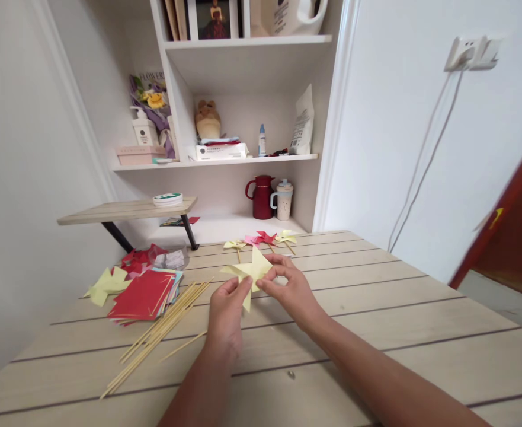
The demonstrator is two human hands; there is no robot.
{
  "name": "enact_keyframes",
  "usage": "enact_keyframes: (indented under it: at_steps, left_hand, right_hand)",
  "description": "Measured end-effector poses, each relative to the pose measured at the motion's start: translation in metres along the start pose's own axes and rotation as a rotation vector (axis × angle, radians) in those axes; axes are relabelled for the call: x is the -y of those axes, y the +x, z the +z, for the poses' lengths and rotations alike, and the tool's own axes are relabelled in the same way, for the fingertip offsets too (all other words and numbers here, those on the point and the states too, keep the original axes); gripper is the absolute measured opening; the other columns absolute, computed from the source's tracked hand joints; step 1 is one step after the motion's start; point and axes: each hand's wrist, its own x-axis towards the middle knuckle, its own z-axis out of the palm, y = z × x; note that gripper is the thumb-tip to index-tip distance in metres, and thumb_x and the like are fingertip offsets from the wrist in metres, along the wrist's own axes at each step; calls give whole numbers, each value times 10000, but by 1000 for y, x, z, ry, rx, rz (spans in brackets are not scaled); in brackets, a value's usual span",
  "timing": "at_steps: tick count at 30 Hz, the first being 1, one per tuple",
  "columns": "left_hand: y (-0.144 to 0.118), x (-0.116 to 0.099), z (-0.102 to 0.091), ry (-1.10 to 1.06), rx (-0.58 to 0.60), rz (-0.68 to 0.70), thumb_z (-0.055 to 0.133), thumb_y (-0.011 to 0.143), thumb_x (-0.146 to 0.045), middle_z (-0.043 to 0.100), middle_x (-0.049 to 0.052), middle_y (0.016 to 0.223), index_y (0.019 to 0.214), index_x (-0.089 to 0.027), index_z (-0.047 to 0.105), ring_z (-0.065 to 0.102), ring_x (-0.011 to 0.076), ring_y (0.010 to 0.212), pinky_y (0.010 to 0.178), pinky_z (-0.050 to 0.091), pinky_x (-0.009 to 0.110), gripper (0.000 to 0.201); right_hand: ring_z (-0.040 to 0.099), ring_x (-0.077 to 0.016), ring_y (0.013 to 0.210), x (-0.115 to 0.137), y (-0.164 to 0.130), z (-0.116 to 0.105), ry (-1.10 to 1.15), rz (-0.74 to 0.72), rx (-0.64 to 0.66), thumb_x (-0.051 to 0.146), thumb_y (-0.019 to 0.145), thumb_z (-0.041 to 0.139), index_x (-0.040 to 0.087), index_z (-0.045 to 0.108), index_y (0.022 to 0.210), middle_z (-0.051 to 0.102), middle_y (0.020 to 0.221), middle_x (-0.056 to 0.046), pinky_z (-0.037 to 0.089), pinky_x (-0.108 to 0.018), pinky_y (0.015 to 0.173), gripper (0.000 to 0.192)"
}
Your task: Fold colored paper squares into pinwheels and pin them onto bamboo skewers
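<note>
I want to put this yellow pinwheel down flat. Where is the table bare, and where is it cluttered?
Bare planks lie right of the right hand, out to the table's right edge, and along the near edge around the forearms. Crowded: the left side, with the skewers, red paper stack and yellow folded pieces; finished pinwheels line the far edge.

Head camera, facing forward and down, table (376,308) close below
</note>
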Motion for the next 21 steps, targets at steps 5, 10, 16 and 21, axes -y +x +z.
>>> enact_keyframes:
  at_steps: [5,10,16,21]
  left_hand:
    - [4,-1,-4,205,-37,135,764,705,-336,729,31,760,799,-165,758,630,179,725,691,460,256,196]
    - [8,-2,-7,452,-117,284,722,708,-283,721,23,743,718,-183,744,625,189,719,671,447,251,103]
    - [8,-1,-6,604,-26,337,681,716,-278,728,46,759,728,-170,758,639,211,754,723,461,281,133]
    - [8,1,-5,641,12,289,686,715,-281,728,57,771,746,-158,752,639,215,758,719,463,294,144]
  right_hand:
    - [481,-287,1311,2,5,-9,0,-18,5,350,677,816,273,684,1069,562,1370,-74,344,-454,1101,420]
    - [488,-285,1306,1,9,-17,124,153,142,297,613,844,279,538,1363,589,1372,-82,379,-430,1070,810]
    - [632,-209,880,4,9,-18,244,282,228,246,629,765,188,730,979,715,1043,-40,467,-305,769,356]
    - [541,-126,604,8,7,-18,278,361,222,217,600,776,169,736,849,668,697,15,378,-242,567,257]
